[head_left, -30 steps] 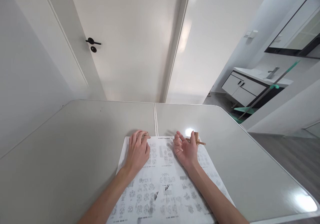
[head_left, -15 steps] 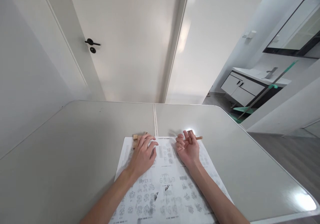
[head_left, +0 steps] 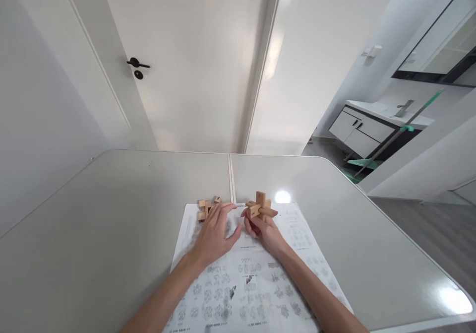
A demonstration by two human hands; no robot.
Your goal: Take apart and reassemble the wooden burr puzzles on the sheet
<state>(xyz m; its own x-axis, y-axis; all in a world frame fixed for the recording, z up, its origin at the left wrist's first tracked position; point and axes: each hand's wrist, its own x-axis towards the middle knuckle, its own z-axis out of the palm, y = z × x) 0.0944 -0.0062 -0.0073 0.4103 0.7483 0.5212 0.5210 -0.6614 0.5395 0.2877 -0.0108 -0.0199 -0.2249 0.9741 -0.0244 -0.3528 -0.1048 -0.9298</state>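
Observation:
An interlocking wooden burr puzzle (head_left: 261, 206), with bars crossing in several directions, rests in the fingers of my right hand (head_left: 266, 231) above the top of the printed sheet. My left hand (head_left: 217, 231) is just to its left, palm down, with thumb and fingers apart and nothing between them. Beyond and left of that hand lie several loose wooden puzzle pieces (head_left: 203, 209), partly covered by its fingers. Under both hands spreads the instruction sheet (head_left: 245, 283), printed with rows of small puzzle diagrams.
The pale table (head_left: 111, 224) has a seam down its middle and a rounded right corner. Behind it stands a white door (head_left: 193, 75) with a black handle (head_left: 137, 63). At the right are a sink cabinet (head_left: 362, 127) and a green-handled broom or mop (head_left: 405, 127).
My right hand has turned over and moved left, bringing the wooden puzzle into clear view. My left hand has spread its thumb and fingers, uncovering more of the loose pieces.

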